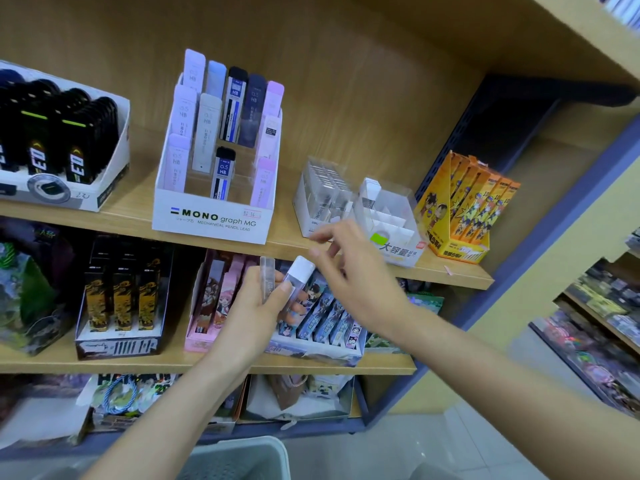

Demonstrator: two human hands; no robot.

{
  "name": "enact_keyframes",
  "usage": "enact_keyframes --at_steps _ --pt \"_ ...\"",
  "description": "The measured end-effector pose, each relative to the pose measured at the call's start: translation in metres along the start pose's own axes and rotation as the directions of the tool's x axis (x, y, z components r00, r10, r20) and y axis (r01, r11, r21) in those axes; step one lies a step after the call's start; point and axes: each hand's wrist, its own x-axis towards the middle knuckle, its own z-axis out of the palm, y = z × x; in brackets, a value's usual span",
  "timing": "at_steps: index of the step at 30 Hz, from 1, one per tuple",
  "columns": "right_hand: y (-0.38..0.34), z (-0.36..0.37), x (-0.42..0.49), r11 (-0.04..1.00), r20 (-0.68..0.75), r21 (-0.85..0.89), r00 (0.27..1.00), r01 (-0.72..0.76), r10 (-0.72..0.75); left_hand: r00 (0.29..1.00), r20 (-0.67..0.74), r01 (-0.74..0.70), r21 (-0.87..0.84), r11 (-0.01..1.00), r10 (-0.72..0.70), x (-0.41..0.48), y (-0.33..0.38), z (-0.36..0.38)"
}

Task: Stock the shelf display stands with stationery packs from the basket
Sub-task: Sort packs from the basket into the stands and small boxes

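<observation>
The left hand (254, 306) is gripping two clear packs in front of the lower shelf (52, 362), a white-capped pack (300, 271) and a plain pack (267, 277), with the thumb pressing across them. The right hand (353, 268) is hovering just beside them, fingers loosely spread and holding nothing. Beyond its fingertips, the white divided stand (391, 220) is holding one upright pack (370, 192). The grey basket (242, 459) is sitting below.
</observation>
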Motion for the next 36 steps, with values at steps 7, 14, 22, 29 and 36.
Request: enact_keyframes --at_steps 7,14,22,29,36 --pt "-0.011 -0.003 -0.002 0.930 0.126 0.303 0.976 -0.206 0.175 0.998 0.053 -0.021 -0.045 0.999 0.024 -0.006 0.013 -0.005" --pt "0.011 -0.064 0.039 0.945 -0.383 0.318 0.903 -0.072 0.197 0.998 0.013 0.060 0.063 0.996 -0.060 0.000 0.015 -0.010" --pt "0.075 -0.069 0.068 0.976 -0.354 -0.088 0.922 -0.201 0.157 0.989 -0.002 0.145 0.017 0.989 -0.145 0.001 0.017 -0.007" --pt "0.085 -0.062 0.081 0.957 -0.221 -0.234 0.968 -0.171 0.118 0.994 0.030 0.104 0.080 0.991 -0.107 -0.003 0.017 -0.007" --pt "0.092 -0.055 0.088 0.943 -0.232 -0.291 0.968 -0.163 0.096 0.994 0.050 0.089 0.082 0.993 -0.093 -0.001 0.018 -0.006"
